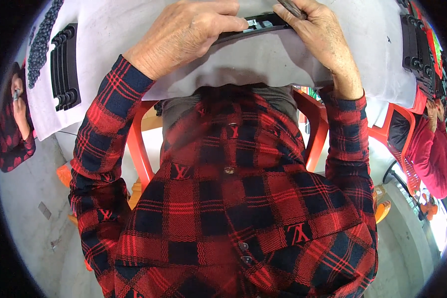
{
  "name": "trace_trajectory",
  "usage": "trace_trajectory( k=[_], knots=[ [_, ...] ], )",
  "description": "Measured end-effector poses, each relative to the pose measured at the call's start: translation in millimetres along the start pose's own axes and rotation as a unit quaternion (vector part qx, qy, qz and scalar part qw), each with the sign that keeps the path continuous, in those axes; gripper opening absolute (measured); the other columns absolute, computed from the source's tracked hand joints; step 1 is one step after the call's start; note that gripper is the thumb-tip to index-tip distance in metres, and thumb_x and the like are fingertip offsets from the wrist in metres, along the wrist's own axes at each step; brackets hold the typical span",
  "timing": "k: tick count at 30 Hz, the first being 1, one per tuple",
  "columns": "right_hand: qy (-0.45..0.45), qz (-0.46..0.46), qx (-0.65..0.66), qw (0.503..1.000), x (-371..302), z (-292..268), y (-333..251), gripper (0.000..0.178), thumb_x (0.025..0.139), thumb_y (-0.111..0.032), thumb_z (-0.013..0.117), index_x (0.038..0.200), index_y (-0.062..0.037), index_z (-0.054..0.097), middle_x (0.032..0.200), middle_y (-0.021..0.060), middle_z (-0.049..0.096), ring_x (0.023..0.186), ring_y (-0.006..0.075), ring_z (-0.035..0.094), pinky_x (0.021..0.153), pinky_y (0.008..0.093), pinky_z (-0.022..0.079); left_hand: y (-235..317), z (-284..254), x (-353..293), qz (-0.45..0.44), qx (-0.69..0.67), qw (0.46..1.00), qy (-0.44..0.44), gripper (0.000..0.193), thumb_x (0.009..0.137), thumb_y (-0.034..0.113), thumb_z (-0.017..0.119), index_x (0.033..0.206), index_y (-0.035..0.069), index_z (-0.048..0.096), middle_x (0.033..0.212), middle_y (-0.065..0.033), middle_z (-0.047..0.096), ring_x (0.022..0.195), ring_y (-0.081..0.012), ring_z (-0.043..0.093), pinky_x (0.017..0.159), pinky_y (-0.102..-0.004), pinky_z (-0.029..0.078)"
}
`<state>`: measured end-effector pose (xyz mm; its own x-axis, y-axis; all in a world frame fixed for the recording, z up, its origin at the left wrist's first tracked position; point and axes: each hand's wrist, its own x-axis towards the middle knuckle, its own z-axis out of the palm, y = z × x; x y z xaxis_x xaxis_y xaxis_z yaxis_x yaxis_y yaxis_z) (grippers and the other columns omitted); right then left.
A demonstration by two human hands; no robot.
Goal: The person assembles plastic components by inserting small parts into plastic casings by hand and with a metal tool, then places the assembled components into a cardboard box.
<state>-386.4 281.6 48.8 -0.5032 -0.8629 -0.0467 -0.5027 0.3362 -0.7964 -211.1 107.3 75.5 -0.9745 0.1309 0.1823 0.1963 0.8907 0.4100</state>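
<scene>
A long, narrow black plastic part (268, 23) lies between my hands near the far side of the table, and a small pale, shiny piece shows in its slot. My left hand (186, 37) is closed, its thumb and fingers pressed on the left end of that part. My right hand (320, 35) is closed around a dark brown rod (292, 9), perhaps a tool handle; its upper end is cut off by the picture's top edge. The right fingers also sit by the part's right end, and whether they touch it is hidden.
A pale cloth covers the table (223, 64). To the left lie a stack of ribbed black parts (64, 67) and a heap of small dark round pieces (43, 42). More black parts (416, 44) lie to the right. Other people sit at both sides, one by a red chair (407, 149).
</scene>
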Motion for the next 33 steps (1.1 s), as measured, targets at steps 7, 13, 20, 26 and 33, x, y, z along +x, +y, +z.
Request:
trace_trajectory(
  k=[7,13,20,26,33],
  knots=[
    [0.024,-0.013,-0.005,1.0,-3.4,-1.2,1.8,0.026,0.099,-0.019,0.065,0.085,0.0026,0.06,0.074,0.0121,0.053,0.069,0.0179,0.05,0.065,0.0349,0.043,0.3,-1.3,6.5,0.013,-0.016,1.0,-0.021,0.018,0.085,0.003,0.064,0.102,0.007,0.065,0.083,-0.0091,0.057,0.074,-0.0302,0.064,0.063,-0.0401,0.051],
    [0.06,-0.018,-0.008,0.998,-6.0,-13.3,3.3,0.026,0.098,-0.021,0.068,0.085,0.0019,0.065,0.074,0.0074,0.058,0.068,0.0175,0.053,0.067,0.034,0.045,-13.6,16.2,-2.8,0.057,0.059,0.997,0.016,0.033,0.083,0.001,0.064,0.115,0.009,0.068,0.101,-0.0073,0.065,0.087,-0.031,0.067,0.071,-0.0398,0.055],
    [0.366,-0.051,0.245,0.896,-19.2,-49.9,-73.5,0.045,0.106,-0.038,0.054,0.069,-0.0135,0.052,0.052,-0.0078,0.035,0.04,0.0041,0.024,0.031,0.0244,0.022,-12.4,16.2,-1.7,0.051,0.048,0.997,0.013,0.039,0.083,0.002,0.063,0.12,0.011,0.068,0.107,-0.0073,0.066,0.091,-0.032,0.067,0.075,-0.0398,0.055],
    [0.18,-0.171,0.472,0.846,15.3,-10.8,-49.5,0.05,0.106,-0.046,0.051,0.065,-0.0183,0.045,0.051,-0.0089,0.03,0.039,0.0049,0.021,0.033,0.0248,0.019,-7.5,13.8,-3.4,0.042,0.061,0.997,-0.004,0.043,0.082,0.002,0.062,0.124,0.013,0.067,0.106,-0.0068,0.065,0.091,-0.0308,0.067,0.075,-0.0395,0.056],
    [0.123,-0.085,0.607,0.78,23.5,10.4,-46.3,0.053,0.107,-0.042,0.053,0.064,-0.0131,0.044,0.052,-0.0047,0.028,0.041,0.0078,0.02,0.039,0.0265,0.016,-3.9,12.9,-0.7,0.024,0.069,0.997,-0.024,0.045,0.083,0.003,0.061,0.126,0.015,0.067,0.103,-0.0057,0.064,0.089,-0.0295,0.066,0.074,-0.0394,0.055]
  ],
)
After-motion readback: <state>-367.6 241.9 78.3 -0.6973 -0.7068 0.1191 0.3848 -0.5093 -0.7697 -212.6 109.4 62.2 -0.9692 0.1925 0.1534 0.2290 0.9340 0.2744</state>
